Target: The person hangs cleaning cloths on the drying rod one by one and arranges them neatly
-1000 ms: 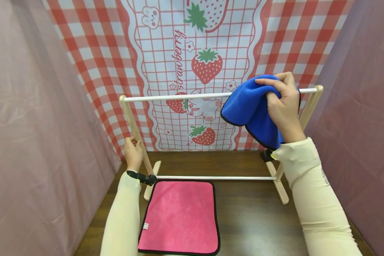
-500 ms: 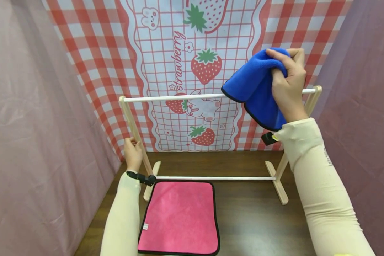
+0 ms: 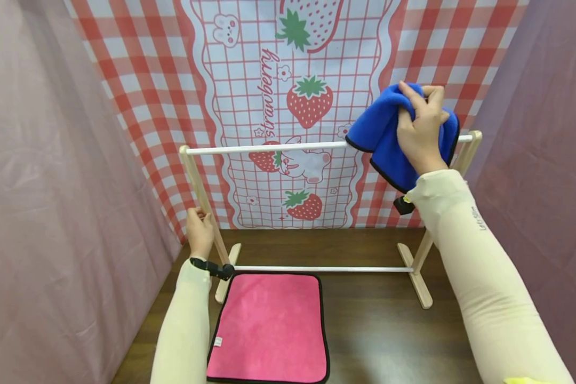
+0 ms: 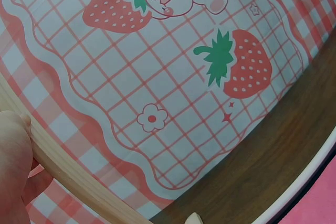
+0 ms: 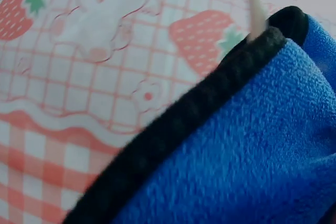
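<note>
My right hand (image 3: 423,128) grips a bunched blue towel (image 3: 375,124) with black edging near the right end of the drying rack's white top bar (image 3: 269,148). Part of the bar is hidden behind the towel and hand. In the right wrist view, the blue towel (image 5: 236,140) fills the lower right, its folds close to the camera. My left hand (image 3: 200,234) holds the rack's left wooden post (image 3: 197,181), thumb and fingers on either side of it. The left wrist view shows that wooden post (image 4: 68,177) beside the hand (image 4: 13,161).
A pink towel (image 3: 271,325) with black edging lies flat on the brown table (image 3: 374,330), in front of the rack's lower bar (image 3: 321,269). Behind the rack hangs a strawberry-print cloth (image 3: 249,96). Pink curtains (image 3: 53,186) stand at both sides.
My right hand first rose with the blue towel above the top bar, then came slightly down and left; more towel now shows right of the hand. My left hand stays on the post.
</note>
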A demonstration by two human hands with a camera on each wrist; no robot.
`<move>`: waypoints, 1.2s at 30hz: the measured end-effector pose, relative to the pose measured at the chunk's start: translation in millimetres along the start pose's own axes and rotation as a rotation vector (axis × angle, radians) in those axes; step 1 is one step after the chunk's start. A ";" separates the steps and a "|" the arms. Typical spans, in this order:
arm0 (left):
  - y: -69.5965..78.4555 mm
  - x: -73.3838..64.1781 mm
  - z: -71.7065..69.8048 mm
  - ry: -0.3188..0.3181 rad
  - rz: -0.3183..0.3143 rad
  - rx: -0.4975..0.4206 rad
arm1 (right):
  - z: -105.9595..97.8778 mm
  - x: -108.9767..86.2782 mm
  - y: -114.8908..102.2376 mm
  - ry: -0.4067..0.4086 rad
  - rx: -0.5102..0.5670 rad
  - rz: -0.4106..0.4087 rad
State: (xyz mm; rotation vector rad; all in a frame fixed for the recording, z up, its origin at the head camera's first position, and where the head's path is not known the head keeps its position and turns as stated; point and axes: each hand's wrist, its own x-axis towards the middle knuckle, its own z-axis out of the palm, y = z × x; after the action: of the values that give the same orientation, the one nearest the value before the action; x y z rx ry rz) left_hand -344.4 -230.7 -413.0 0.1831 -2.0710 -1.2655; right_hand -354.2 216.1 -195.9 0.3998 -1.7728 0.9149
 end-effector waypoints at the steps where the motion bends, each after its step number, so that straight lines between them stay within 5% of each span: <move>1: -0.2 0.0 0.3 0.000 0.000 0.000 | 0.7 -1.2 2.3 -0.017 -0.023 0.008; 13: 1.1 -1.4 0.9 -0.003 -0.002 0.001 | -0.6 -12.5 21.4 -0.310 -0.309 0.140; 25: 1.2 -2.0 0.3 -0.015 -0.018 0.020 | -6.0 -12.9 19.0 -0.568 -0.479 0.252; 36: 1.1 -1.3 -0.9 -0.030 -0.048 0.014 | -8.9 -14.4 15.2 -0.625 -0.540 0.264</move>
State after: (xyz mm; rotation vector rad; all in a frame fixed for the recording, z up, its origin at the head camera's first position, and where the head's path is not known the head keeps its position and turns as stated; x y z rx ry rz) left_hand -342.6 -230.1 -412.5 0.2223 -2.1125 -1.2900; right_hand -352.6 230.3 -213.5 0.0956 -2.5987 0.4630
